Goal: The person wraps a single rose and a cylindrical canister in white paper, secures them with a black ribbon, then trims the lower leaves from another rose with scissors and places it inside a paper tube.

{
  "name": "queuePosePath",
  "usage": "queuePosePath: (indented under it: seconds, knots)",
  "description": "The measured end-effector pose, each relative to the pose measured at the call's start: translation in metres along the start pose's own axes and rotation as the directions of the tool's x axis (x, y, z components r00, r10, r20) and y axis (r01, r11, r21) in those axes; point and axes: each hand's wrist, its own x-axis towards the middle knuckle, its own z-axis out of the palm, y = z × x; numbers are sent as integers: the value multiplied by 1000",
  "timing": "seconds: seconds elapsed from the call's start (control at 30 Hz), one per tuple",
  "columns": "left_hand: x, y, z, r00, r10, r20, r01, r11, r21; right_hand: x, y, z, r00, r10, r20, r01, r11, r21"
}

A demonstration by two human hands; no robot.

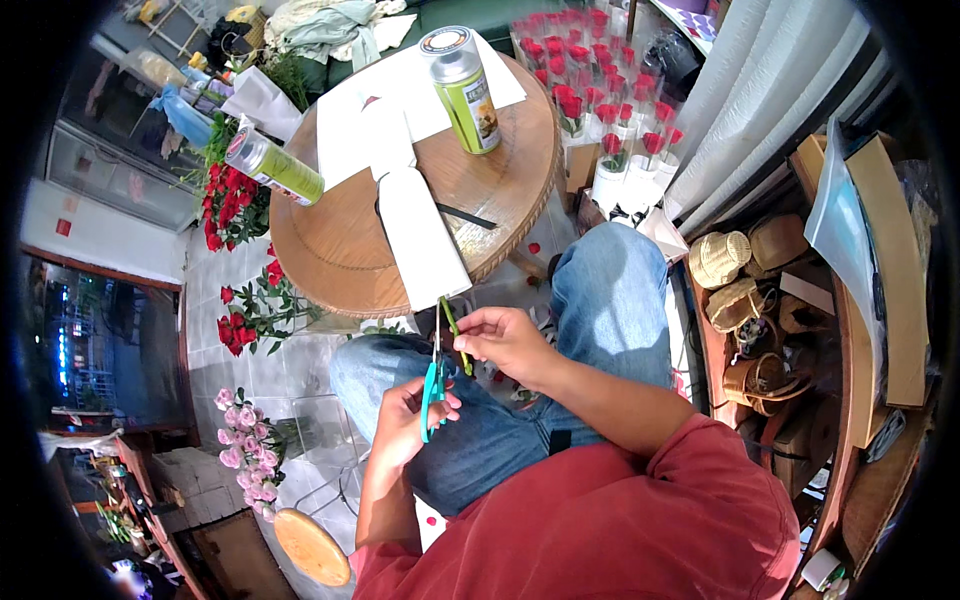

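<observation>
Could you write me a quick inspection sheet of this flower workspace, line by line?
Surface: round wooden table, bearing white paper sheets.
Job's things: teal-handled scissors; thin green stem.
Clutter: two green spray cans, one upright, one lying; scattered red petals on the floor.
Grips: left hand shut on scissors; right hand pinching the stem.
Cables: nothing seen.
Surroundings: wrapped red roses, loose red roses, pink roses, woven baskets, wooden stool.
</observation>
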Motion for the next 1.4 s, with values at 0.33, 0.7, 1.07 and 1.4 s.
queuePosePath:
  seconds: [0.33, 0.7, 1.07, 1.4]
  knots:
    - [-3, -3, 11, 1000, 14, -10, -14, 999, 32, -2, 10, -7, 1000, 1, -14, -2, 1000, -22]
    - [-3, -12, 7, 999, 37, 12, -36, 999, -14, -1, 9, -10, 999, -53, 3, 53, 997, -48]
    - [-10, -13, 12, 1000, 3, -12, -3, 1000, 24, -4, 9, -10, 998, -57, -29, 55, 996, -73]
    - [-11, -18, 13, 999, 35, -12, -35, 999, 6, -17, 6, -11, 999, 23, 27, -20, 993, -113]
